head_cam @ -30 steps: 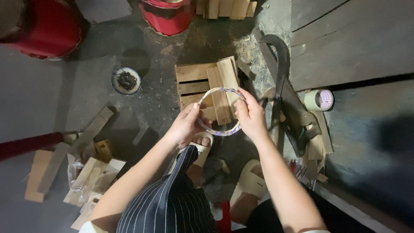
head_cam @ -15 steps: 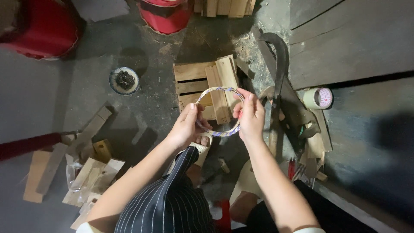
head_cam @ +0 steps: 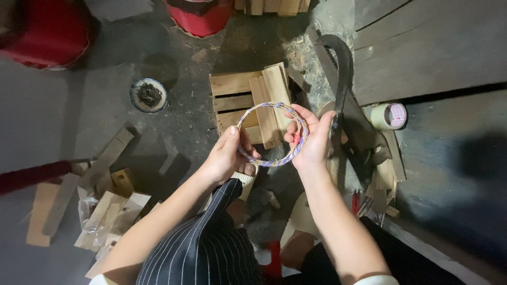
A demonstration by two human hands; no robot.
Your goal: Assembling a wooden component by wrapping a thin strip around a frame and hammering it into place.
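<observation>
Ring (head_cam: 272,134) of purple-white wrapped cord, pinched at its two sides by left hand (head_cam: 226,156) and right hand (head_cam: 311,138), sits above crate (head_cam: 252,103), position barely shifted from 1 s ago.

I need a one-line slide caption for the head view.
Left hand and right hand hold a purple-and-white wrapped ring above a small wooden slat crate.

One labelled item noted: a roll of pale tape (head_cam: 389,115) lay on its side at the right, on the dark boards; its round end label was white with pink-red print. No screens or signs seen.
</observation>
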